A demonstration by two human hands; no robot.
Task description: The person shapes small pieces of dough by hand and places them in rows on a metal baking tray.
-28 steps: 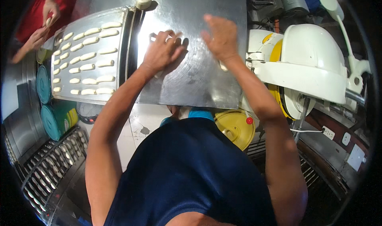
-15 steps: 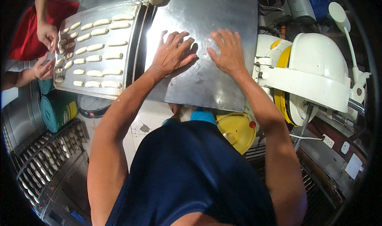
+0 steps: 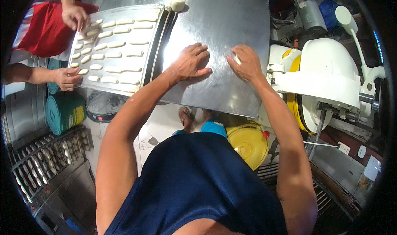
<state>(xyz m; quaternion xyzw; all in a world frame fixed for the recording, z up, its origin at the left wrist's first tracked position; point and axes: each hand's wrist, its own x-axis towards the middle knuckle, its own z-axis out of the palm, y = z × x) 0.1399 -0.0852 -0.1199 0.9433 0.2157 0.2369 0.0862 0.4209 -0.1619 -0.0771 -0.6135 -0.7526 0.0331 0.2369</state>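
My left hand (image 3: 191, 63) rests palm down on the steel tabletop (image 3: 219, 11), thumb stretched out and apart from the fingers. Whether anything lies under its palm is hidden. To its right, my right hand (image 3: 248, 63) is curled over the same surface, with a small pale piece of dough (image 3: 238, 59) showing between thumb and fingers. Left of my hands, a metal baking tray (image 3: 144, 65) carries rows of finger-shaped dough rolls (image 3: 113, 54). A round lump of dough (image 3: 178, 4) sits at the tray's far right corner.
A co-worker's hands (image 3: 67, 78) are at the tray's left edge. A white and yellow mixer (image 3: 331, 71) stands close on the right. Below the table are a yellow lidded tub (image 3: 248, 146) and a black fan (image 3: 105, 104). A rack of dough pieces (image 3: 49, 156) is at lower left.
My right hand has gone from spread fingers to curled around a piece of dough. My left hand's fingers are closer together. The co-worker's hands have moved apart along the tray's left side.
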